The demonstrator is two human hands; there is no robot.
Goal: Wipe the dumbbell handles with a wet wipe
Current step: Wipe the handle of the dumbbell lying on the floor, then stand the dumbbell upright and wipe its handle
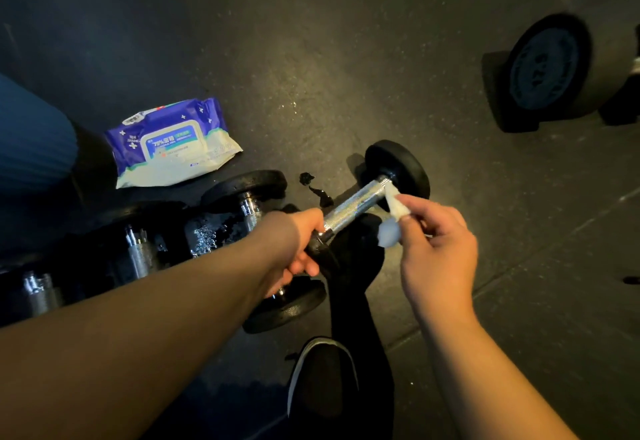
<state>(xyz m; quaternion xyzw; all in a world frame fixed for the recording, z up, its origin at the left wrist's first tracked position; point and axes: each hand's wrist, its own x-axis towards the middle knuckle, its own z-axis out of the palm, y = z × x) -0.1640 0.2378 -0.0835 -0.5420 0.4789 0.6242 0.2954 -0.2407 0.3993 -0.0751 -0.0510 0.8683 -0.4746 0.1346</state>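
Right hand (438, 249): thumb and fingertips pinch a white wet wipe (393, 202), its tip touching the chrome handle (356, 202) where it meets the far black head. Left hand (299, 249): fingers curled round the near head of this dumbbell (398, 171), holding it tilted above the dark floor (346, 59). Further dumbbells (242, 197) lie just left. A purple wipes pack (169, 143) lies beyond them. A large dumbbell (550, 65) sits far right. A black shoe (323, 374) is below.

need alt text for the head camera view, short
The left hand holds a dumbbell by its near end while the right hand pinches a white wet wipe against the handle's far end. A wipes pack and more dumbbells lie left.
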